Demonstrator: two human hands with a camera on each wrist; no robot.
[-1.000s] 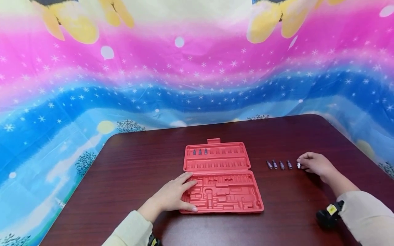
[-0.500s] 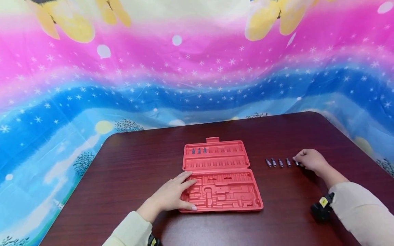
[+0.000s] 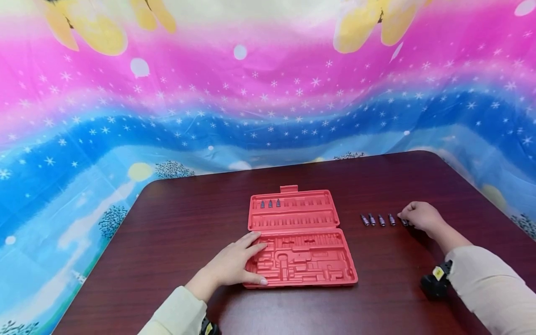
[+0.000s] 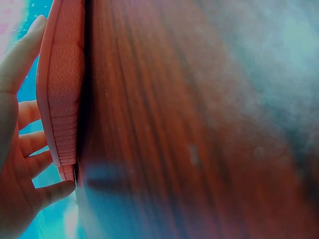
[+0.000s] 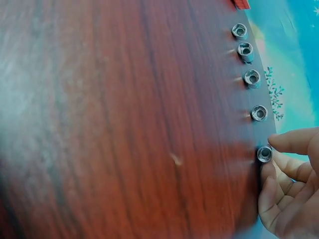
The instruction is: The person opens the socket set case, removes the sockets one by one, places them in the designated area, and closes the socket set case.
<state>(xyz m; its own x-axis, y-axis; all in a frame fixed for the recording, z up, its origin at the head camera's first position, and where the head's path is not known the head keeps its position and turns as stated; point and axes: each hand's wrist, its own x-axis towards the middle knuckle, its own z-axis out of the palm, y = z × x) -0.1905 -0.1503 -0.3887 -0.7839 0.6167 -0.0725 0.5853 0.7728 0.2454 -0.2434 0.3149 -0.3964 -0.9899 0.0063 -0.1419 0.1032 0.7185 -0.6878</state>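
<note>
no text, brand or number can be read in any of the three views; a yellow label [image 3: 438,272] with dark marks stands on the black device [image 3: 432,287] at the right wrist, the marks too small and blurred to make out; a second yellow label [image 3: 208,329] sits on the other black device [image 3: 215,329], at the left wrist by the head view's lower edge, likewise unreadable

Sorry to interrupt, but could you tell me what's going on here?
A person's left hand rests on the left edge of an open red case. The right hand has its fingers around a metal piece at the right end of a row on the table, beside four similar ones. Three small dark bits sit in the case's far half.
</note>
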